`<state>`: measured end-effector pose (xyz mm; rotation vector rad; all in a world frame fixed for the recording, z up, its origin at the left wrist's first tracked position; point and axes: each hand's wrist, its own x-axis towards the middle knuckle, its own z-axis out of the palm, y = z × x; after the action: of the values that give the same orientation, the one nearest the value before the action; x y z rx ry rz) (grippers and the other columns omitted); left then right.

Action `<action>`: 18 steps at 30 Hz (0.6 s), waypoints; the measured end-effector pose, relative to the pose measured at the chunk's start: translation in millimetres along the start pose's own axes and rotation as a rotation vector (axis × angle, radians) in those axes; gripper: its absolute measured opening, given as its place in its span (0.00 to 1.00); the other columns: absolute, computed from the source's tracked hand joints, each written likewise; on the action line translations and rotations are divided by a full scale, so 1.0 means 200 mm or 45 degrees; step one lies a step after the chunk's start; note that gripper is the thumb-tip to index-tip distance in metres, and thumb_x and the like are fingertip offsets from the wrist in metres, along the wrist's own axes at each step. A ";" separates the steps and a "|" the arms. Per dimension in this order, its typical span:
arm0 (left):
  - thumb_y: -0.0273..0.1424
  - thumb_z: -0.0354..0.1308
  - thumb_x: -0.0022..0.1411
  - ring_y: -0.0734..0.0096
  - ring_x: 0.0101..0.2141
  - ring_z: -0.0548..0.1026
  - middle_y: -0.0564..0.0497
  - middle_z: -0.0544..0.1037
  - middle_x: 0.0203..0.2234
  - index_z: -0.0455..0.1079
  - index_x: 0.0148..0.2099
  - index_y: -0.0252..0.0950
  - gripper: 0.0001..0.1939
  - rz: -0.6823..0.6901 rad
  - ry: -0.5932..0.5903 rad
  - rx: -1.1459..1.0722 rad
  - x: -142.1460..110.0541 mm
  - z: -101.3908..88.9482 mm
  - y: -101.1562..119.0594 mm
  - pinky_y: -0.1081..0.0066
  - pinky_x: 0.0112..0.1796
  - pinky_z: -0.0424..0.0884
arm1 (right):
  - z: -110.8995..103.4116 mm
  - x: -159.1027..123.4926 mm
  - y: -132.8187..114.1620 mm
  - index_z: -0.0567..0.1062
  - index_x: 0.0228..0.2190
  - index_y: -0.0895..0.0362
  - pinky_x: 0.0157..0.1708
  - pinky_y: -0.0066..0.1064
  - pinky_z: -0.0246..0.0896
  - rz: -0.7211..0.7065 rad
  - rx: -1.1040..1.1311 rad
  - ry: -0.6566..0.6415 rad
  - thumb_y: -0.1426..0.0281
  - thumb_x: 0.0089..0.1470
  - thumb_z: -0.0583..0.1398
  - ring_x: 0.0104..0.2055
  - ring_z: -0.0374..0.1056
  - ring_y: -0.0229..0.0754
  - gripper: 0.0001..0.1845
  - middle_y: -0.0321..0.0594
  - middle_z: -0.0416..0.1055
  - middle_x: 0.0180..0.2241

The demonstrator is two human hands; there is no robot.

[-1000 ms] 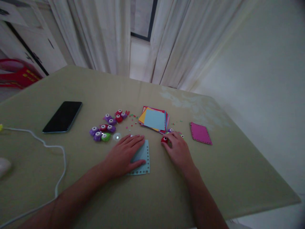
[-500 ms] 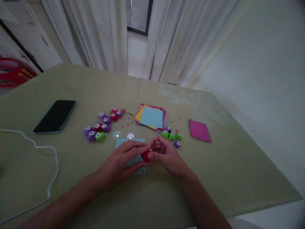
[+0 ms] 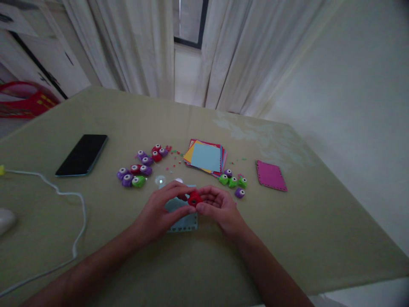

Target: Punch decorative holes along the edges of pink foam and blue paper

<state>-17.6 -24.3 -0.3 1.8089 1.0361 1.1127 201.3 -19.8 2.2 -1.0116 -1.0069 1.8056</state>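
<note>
Between my two hands is a small red craft punch, turned so a dark opening faces me. My left hand pinches it from the left with thumb and fingers. My right hand grips its right side, fingers curled. Below the hands lies a light blue paper card with small shapes punched along its near edge; the hands cover part of it. Just beyond are two clear round discs, the left disc showing more plainly.
Several purple, red and green punches lie left of the card, and more punches lie right. Behind sits a stack of coloured paper among tiny paper bits. A pink card, black tablet and white cable are farther out.
The red punch has been turned in my fingers and now shows a dark opening. My left hand has lifted and arched, uncovering more of the blue card's near edge. The view has shifted slightly left.
</note>
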 end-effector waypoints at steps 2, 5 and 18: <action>0.39 0.71 0.67 0.61 0.44 0.83 0.47 0.84 0.45 0.81 0.56 0.41 0.17 -0.159 -0.019 -0.156 0.01 0.01 -0.01 0.64 0.47 0.79 | 0.00 0.00 0.01 0.83 0.40 0.55 0.43 0.31 0.76 -0.011 0.013 0.017 0.64 0.42 0.82 0.38 0.80 0.40 0.24 0.39 0.84 0.38; 0.40 0.75 0.61 0.59 0.43 0.85 0.46 0.87 0.43 0.82 0.52 0.39 0.20 -0.422 -0.072 -0.413 0.02 0.01 -0.01 0.62 0.46 0.81 | 0.02 0.00 0.02 0.83 0.39 0.55 0.40 0.32 0.77 -0.005 0.057 0.022 0.63 0.43 0.81 0.36 0.79 0.40 0.23 0.40 0.85 0.37; 0.37 0.78 0.57 0.60 0.37 0.86 0.47 0.88 0.38 0.83 0.43 0.37 0.15 -0.661 -0.111 -0.863 0.03 0.00 0.04 0.62 0.42 0.83 | 0.05 -0.02 0.03 0.82 0.36 0.56 0.30 0.27 0.71 0.047 0.124 0.033 0.62 0.42 0.81 0.28 0.74 0.36 0.22 0.37 0.82 0.32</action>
<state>-13.2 -21.7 7.7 0.9684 0.8628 0.8983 192.5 -27.3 2.0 -0.9971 -0.8811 1.8490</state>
